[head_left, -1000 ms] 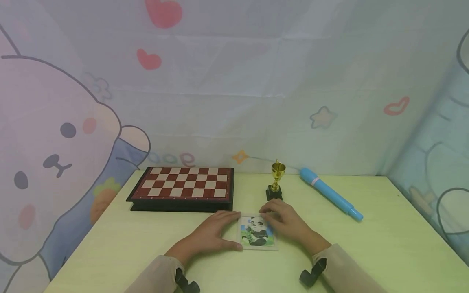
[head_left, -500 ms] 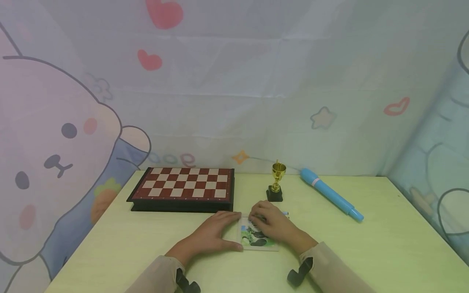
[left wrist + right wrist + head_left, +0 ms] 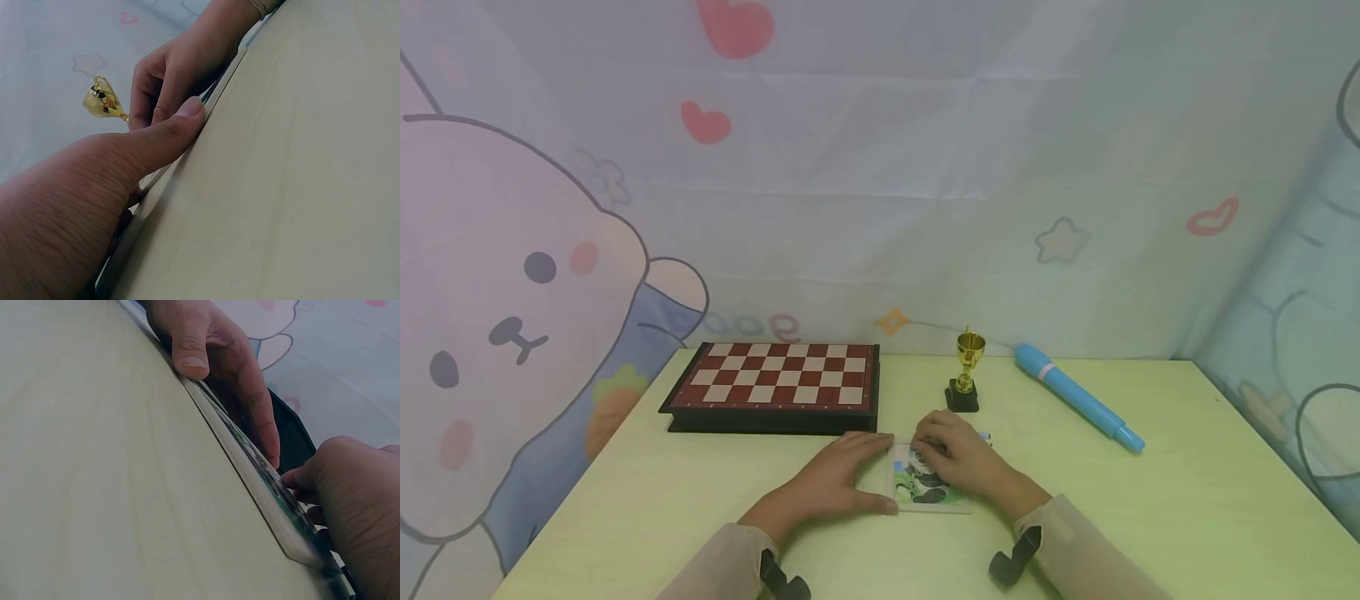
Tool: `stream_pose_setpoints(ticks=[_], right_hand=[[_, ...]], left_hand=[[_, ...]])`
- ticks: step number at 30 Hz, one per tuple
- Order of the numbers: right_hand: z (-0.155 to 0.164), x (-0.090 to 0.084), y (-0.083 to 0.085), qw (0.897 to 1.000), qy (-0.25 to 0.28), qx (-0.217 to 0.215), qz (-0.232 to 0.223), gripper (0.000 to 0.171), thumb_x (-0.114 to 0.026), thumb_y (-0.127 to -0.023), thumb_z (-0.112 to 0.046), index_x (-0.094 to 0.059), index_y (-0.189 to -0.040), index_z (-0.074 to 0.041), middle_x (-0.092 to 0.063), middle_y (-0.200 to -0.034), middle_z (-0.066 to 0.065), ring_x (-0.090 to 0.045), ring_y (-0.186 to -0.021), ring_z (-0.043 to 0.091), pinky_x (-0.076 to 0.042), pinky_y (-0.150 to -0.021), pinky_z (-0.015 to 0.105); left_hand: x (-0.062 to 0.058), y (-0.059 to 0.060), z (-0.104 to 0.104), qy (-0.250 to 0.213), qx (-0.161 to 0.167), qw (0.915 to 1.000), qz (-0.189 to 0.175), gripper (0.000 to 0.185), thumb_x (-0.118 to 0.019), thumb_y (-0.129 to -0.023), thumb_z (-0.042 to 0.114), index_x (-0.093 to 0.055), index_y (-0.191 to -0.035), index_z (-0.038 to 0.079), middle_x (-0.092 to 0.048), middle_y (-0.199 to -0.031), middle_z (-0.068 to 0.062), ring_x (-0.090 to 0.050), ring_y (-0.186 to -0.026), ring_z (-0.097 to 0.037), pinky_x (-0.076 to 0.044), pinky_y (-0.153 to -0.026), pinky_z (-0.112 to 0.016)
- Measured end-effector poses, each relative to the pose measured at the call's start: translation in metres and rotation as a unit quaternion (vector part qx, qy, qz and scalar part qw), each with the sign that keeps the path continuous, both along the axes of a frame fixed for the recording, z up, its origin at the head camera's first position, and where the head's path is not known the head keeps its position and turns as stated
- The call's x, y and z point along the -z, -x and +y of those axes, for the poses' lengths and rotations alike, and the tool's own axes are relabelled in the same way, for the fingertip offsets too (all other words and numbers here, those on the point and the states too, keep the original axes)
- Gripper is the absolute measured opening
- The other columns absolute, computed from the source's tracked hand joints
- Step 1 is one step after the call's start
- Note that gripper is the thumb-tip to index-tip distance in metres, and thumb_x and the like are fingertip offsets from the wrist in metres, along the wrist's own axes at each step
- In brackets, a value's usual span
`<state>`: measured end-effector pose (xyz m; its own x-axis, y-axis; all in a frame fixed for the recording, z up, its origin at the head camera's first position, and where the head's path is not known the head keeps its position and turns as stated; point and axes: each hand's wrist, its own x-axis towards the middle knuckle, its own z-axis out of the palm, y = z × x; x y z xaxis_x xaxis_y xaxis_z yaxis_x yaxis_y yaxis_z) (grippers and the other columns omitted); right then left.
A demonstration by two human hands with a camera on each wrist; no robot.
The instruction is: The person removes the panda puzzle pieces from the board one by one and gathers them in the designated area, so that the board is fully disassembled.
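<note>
A panda picture puzzle in a clear flat tray lies on the pale green table near its front edge. My left hand rests flat at the tray's left side, with its thumb pressed on the near edge and its fingers straight along the far side. My right hand covers the upper part of the picture, its fingers curled with the tips down on the puzzle. What those tips pinch is hidden.
A closed red-and-cream chessboard box sits behind the left hand. A small gold trophy stands just beyond the right hand, and a small blue-white bit lies by its knuckles. A blue marker lies at the back right.
My right hand has moved left from the tray's right edge onto the picture, so it hides the panda's head. The left hand has kept its place.
</note>
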<state>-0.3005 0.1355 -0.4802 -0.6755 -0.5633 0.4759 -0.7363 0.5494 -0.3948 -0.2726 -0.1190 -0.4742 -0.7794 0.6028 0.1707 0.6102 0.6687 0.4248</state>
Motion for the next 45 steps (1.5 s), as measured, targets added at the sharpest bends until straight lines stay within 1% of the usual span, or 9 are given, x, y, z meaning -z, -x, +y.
stream_pose_setpoints(ticks=[5,12,18,22,29,35,39,43,45], right_hand=[[-0.001,-0.001,-0.001,1.0,0.007,-0.005,-0.007,0.007,-0.063,-0.094,-0.021,-0.069,-0.093,-0.021,-0.063,-0.101,-0.012,-0.053,-0.093,0.004,-0.051,-0.081,0.026],[-0.001,-0.001,-0.001,1.0,0.019,-0.013,0.006,0.006,-0.064,-0.094,-0.018,-0.069,-0.093,-0.019,-0.064,-0.101,-0.01,-0.054,-0.093,0.005,-0.051,-0.081,0.025],[0.001,-0.002,-0.002,1.0,-0.001,-0.003,0.016,0.007,-0.063,-0.095,-0.022,-0.068,-0.098,-0.023,-0.065,-0.104,-0.012,-0.055,-0.098,0.005,-0.051,-0.086,0.029],[0.003,-0.005,-0.005,1.0,-0.01,-0.001,0.015,0.008,-0.065,-0.093,-0.023,-0.069,-0.1,-0.025,-0.066,-0.105,-0.014,-0.055,-0.1,0.006,-0.051,-0.088,0.032],[0.007,-0.003,-0.004,0.999,-0.028,0.003,0.016,0.019,-0.07,-0.088,-0.03,-0.067,-0.107,-0.029,-0.067,-0.104,-0.018,-0.05,-0.095,0.003,-0.049,-0.083,0.029],[0.009,-0.001,-0.001,1.0,-0.02,0.005,-0.014,0.031,-0.071,-0.087,-0.035,-0.064,-0.115,-0.027,-0.066,-0.107,-0.016,-0.049,-0.093,0.002,-0.05,-0.08,0.025],[0.009,-0.002,0.0,0.999,-0.019,-0.002,-0.026,0.029,-0.071,-0.087,-0.035,-0.064,-0.113,-0.025,-0.067,-0.106,-0.015,-0.052,-0.093,0.002,-0.051,-0.081,0.025],[0.01,-0.003,0.0,1.0,-0.02,-0.01,-0.02,0.025,-0.07,-0.087,-0.035,-0.066,-0.109,-0.023,-0.068,-0.102,-0.014,-0.056,-0.091,0.001,-0.052,-0.084,0.028],[0.01,-0.004,-0.001,1.0,-0.02,-0.011,-0.02,0.023,-0.07,-0.087,-0.036,-0.066,-0.106,-0.023,-0.067,-0.099,-0.014,-0.057,-0.089,0.0,-0.053,-0.083,0.027]], left_hand=[[0.0,0.0,0.0,-0.002,0.0,1.0,0.001,0.094,-0.063,-0.072,0.077,-0.038,-0.148,0.028,-0.041,-0.151,0.012,-0.038,-0.14,-0.015,-0.036,-0.114,-0.048],[0.0,0.0,0.0,-0.002,-0.001,1.0,-0.003,0.094,-0.063,-0.072,0.077,-0.038,-0.148,0.028,-0.041,-0.151,0.012,-0.038,-0.14,-0.014,-0.036,-0.114,-0.048],[-0.003,-0.003,0.0,-0.003,-0.004,0.9999,-0.011,0.095,-0.064,-0.072,0.076,-0.038,-0.148,0.027,-0.041,-0.151,0.011,-0.037,-0.14,-0.015,-0.035,-0.115,-0.048],[-0.003,-0.004,0.0,-0.002,-0.005,0.9999,-0.015,0.095,-0.063,-0.072,0.077,-0.037,-0.149,0.028,-0.041,-0.152,0.01,-0.037,-0.141,-0.016,-0.035,-0.115,-0.049],[-0.003,-0.004,-0.001,-0.004,-0.002,0.9999,-0.013,0.095,-0.063,-0.072,0.076,-0.037,-0.149,0.027,-0.041,-0.152,0.009,-0.037,-0.141,-0.017,-0.035,-0.115,-0.05],[-0.001,-0.001,-0.001,0.001,-0.002,1.0,-0.008,0.094,-0.062,-0.072,0.077,-0.037,-0.149,0.029,-0.04,-0.152,0.011,-0.037,-0.141,-0.016,-0.036,-0.114,-0.049],[-0.001,-0.001,-0.001,0.002,-0.002,0.9999,-0.011,0.094,-0.062,-0.072,0.077,-0.037,-0.149,0.029,-0.04,-0.152,0.011,-0.037,-0.141,-0.016,-0.035,-0.114,-0.05],[-0.002,-0.001,-0.001,0.001,-0.002,0.9999,-0.011,0.094,-0.063,-0.072,0.076,-0.037,-0.149,0.028,-0.04,-0.152,0.01,-0.037,-0.141,-0.016,-0.035,-0.115,-0.05],[-0.002,-0.001,0.0,0.003,-0.002,1.0,-0.009,0.094,-0.063,-0.072,0.076,-0.037,-0.149,0.027,-0.04,-0.152,0.01,-0.036,-0.141,-0.016,-0.035,-0.115,-0.05]])
